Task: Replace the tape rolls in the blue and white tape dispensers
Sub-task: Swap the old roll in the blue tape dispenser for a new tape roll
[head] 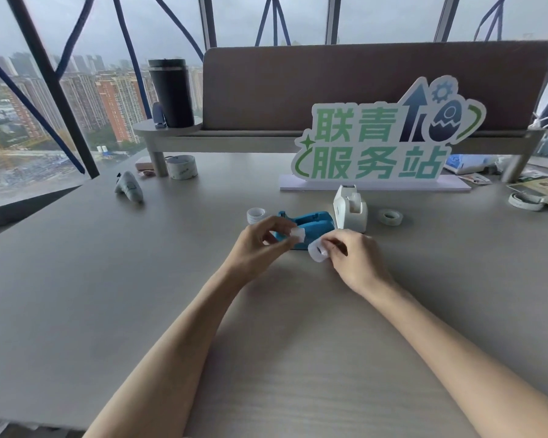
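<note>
Two dispensers, blue (310, 223) and white (350, 210), hands (260, 241) pinching two small white pieces (298, 235)

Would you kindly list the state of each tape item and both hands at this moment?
Blue dispenser: on desk, cradle empty.
White dispenser: upright, roll loaded.
Left hand: pinching small white piece.
Right hand: gripping white roll.
Loose roll: flat on desk.

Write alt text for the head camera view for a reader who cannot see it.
Two bare hands work over a grey desk: the left hand pinches a small white piece and the right hand holds a white tape roll, just in front of a blue tape dispenser. A white tape dispenser stands beside it, before a green-lettered sign.
</note>
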Demonstrator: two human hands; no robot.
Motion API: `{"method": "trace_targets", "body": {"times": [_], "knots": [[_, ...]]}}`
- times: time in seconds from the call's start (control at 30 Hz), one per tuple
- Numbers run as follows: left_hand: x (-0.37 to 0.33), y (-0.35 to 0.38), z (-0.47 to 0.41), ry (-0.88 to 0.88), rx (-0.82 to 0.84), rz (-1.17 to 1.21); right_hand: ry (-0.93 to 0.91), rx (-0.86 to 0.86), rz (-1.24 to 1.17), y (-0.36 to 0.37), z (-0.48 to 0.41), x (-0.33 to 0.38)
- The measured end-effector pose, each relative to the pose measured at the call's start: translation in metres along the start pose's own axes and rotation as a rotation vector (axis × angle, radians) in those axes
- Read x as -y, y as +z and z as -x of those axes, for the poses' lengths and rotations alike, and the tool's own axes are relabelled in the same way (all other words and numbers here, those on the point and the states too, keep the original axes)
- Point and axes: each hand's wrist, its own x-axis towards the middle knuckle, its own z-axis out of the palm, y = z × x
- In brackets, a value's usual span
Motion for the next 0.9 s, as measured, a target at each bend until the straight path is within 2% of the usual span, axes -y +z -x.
{"method": "trace_targets", "body": {"times": [0.07, 0.17, 0.23, 0.33, 0.6, 0.73, 0.83, 0.9], "knots": [[0.0, 0.001, 0.001, 0.025, -0.023, -0.034, -0.042, 0.04, 0.068, 0.002, 0.002, 0.002], [-0.001, 0.003, 0.001, 0.053, -0.051, -0.122, -0.067, -0.046, 0.103, 0.002, 0.0, 0.004], [-0.003, 0.005, 0.002, 0.09, -0.084, -0.176, 0.001, -0.075, -0.046, -0.001, -0.001, 0.01], [-0.006, 0.007, 0.003, 0.148, -0.13, -0.239, 0.155, -0.002, -0.372, -0.002, -0.002, 0.019], [-0.003, 0.004, 0.0, 0.231, -0.137, -0.424, 0.19, -0.06, -0.498, -0.003, -0.001, 0.023], [0.016, -0.011, -0.01, 0.032, -0.351, -0.549, 0.182, -0.098, -0.539, -0.003, 0.001, 0.028], [0.037, -0.019, -0.022, -0.23, -0.224, -0.674, 0.133, -0.113, -0.471, -0.001, 0.003, 0.029], [0.042, -0.017, -0.03, -0.297, -0.128, -0.772, 0.108, -0.105, -0.452, -0.002, 0.004, 0.03]]}}
